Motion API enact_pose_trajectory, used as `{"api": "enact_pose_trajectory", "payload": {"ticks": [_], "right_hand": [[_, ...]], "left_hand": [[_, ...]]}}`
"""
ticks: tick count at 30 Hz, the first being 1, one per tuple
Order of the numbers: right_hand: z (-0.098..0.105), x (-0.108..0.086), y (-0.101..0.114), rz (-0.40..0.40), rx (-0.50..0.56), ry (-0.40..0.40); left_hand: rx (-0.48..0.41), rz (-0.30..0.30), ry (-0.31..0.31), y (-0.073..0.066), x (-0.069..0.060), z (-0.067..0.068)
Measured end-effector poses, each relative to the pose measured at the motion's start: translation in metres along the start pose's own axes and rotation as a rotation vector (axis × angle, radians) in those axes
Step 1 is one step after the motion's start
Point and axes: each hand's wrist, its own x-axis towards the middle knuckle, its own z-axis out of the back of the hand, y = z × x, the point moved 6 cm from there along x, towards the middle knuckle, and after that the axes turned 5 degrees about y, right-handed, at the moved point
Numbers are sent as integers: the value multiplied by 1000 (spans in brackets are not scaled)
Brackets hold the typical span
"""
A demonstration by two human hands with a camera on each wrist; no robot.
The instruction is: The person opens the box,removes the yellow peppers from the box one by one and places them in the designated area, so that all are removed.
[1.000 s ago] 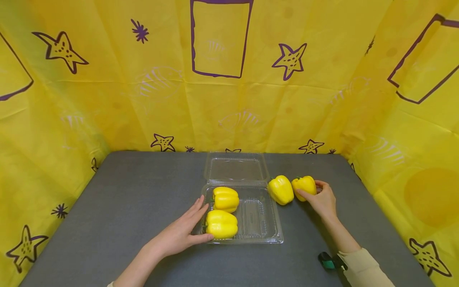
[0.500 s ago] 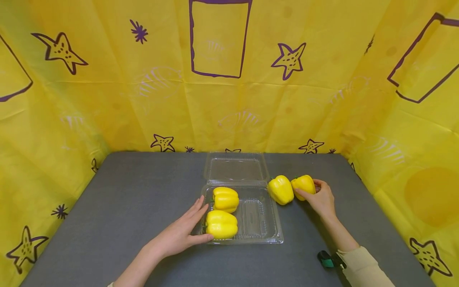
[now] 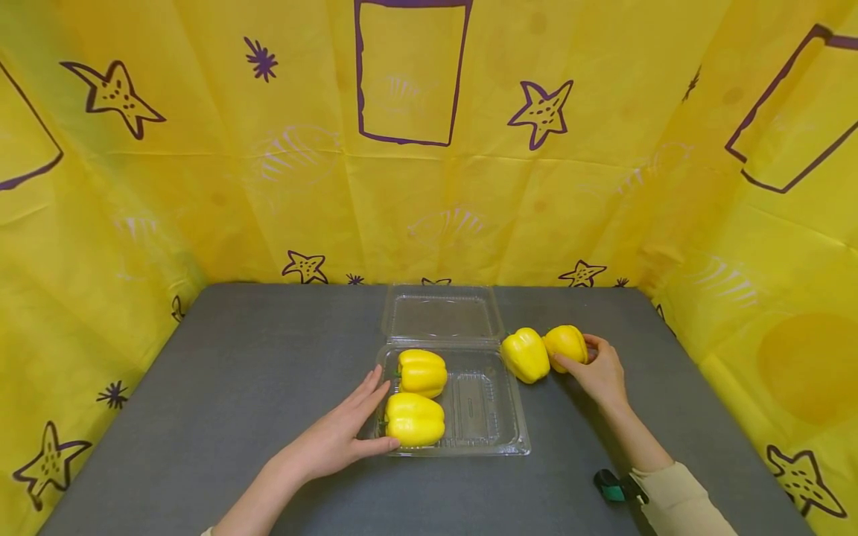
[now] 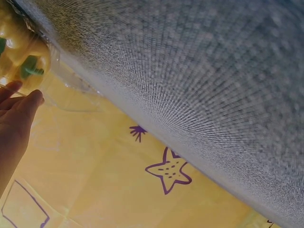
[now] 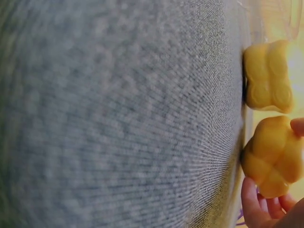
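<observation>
My right hand [image 3: 601, 374] grips a yellow bell pepper [image 3: 564, 347] between thumb and fingers, right of the container. In the right wrist view, the lobed end of this pepper [image 5: 273, 154] faces the camera. Just left of it, another yellow bell pepper [image 3: 526, 356] lies against the container's right edge. My left hand [image 3: 342, 432] rests with fairly straight, spread fingers at the left rim of the clear plastic clamshell container [image 3: 492, 447]. Inside its left half lie two yellow peppers, one farther [image 3: 422, 372] and one nearer [image 3: 415, 420], green stems pointing left.
The container's clear lid [image 3: 441, 316] lies folded back behind the base. A grey cloth-covered table [image 3: 268, 342] extends around it. Yellow patterned curtains [image 3: 429, 186] stand at the back and both sides. A black and green strap [image 3: 611, 487] hangs by the right sleeve [image 3: 680, 499].
The pepper in my right hand has turned, so its green stem no longer shows in the head view. It has shifted slightly left and away. My left hand has stayed put.
</observation>
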Motion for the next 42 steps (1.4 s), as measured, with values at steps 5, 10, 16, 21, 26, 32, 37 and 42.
{"api": "enact_pose_trajectory", "payload": {"ticks": [5, 10, 16, 21, 26, 32, 37, 42], "right_hand": [[-1, -1, -1, 1, -1, 1], [-1, -3, -2, -5, 1, -5], [0, -5, -1, -21, 24, -6], [1, -7, 1, -25, 46, 5], [3, -9, 2, -9, 70, -1], [6, -10, 3, -2, 93, -18], [7, -14, 6, -4, 110, -15], [8, -18, 10, -2, 135, -23]], "left_hand": [[-1, -1, 5, 0, -1, -1], [-16, 2, 7, 0, -1, -1], [-20, 13, 15, 0, 0, -1], [-17, 10, 12, 0, 0, 0], [-3, 9, 6, -1, 0, 0], [8, 3, 1, -1, -1, 0], [8, -10, -7, -2, -2, 1], [6, -15, -10, -2, -2, 1]]}}
